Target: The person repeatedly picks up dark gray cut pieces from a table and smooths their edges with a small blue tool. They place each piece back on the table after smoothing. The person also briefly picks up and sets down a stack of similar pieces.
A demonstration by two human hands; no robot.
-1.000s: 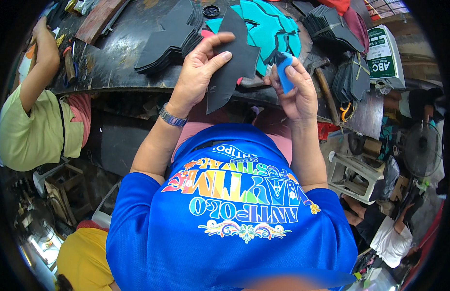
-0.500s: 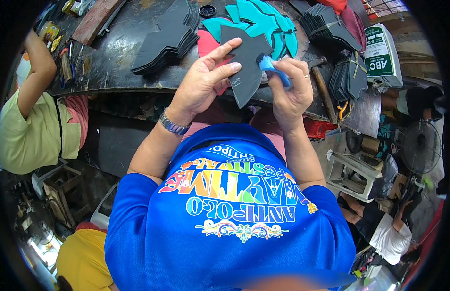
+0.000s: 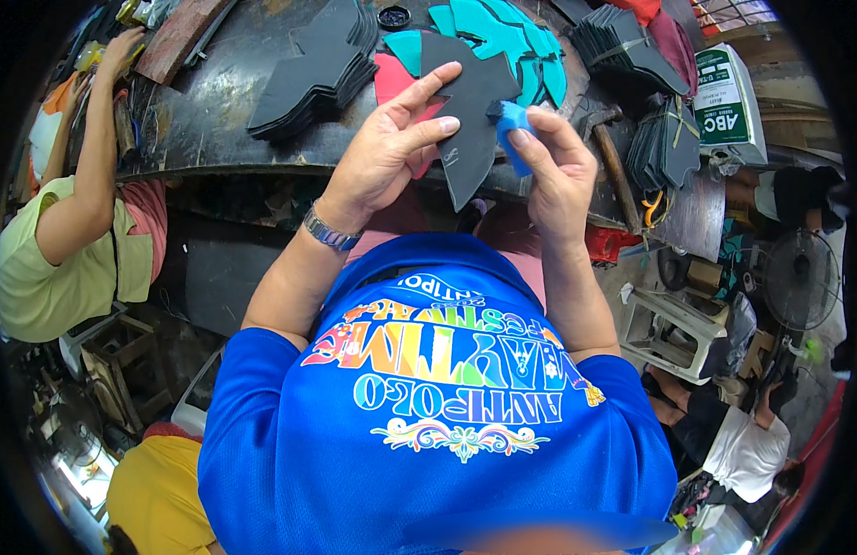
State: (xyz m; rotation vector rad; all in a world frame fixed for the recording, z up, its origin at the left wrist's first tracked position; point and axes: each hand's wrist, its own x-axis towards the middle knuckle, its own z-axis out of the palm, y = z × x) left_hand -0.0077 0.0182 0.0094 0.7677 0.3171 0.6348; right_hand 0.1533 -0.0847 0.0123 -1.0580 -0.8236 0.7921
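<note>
My left hand [image 3: 384, 153] pinches a flat, dark grey cut-out piece [image 3: 475, 120] with pointed ends, thumb on its face. It is held over the near edge of the bench. In my right hand [image 3: 563, 171], between thumb and fingers, is a blue sponge [image 3: 514, 125] with a black-stained tip. That tip is at the right edge of the grey piece; whether it touches cannot be made out. Beneath and behind the grey piece lie teal cut-outs [image 3: 535, 42] and a red piece [image 3: 390, 85]. A small round pot with dark contents [image 3: 393, 18] stands behind them.
Stacks of dark cut-outs lie at left [image 3: 313, 88] and right [image 3: 623, 46], with a tied bundle [image 3: 664, 139] nearby. A hammer [image 3: 615, 176], orange-handled scissors [image 3: 652, 211] and a white-and-green box [image 3: 724, 106] are on the right. A co-worker's arm [image 3: 96, 166] reaches over the bench's left end.
My right hand and the sponge have shifted slightly, with the sponge turned more upright. The grey piece stays almost still. At left, the co-worker's arm has moved farther over the bench.
</note>
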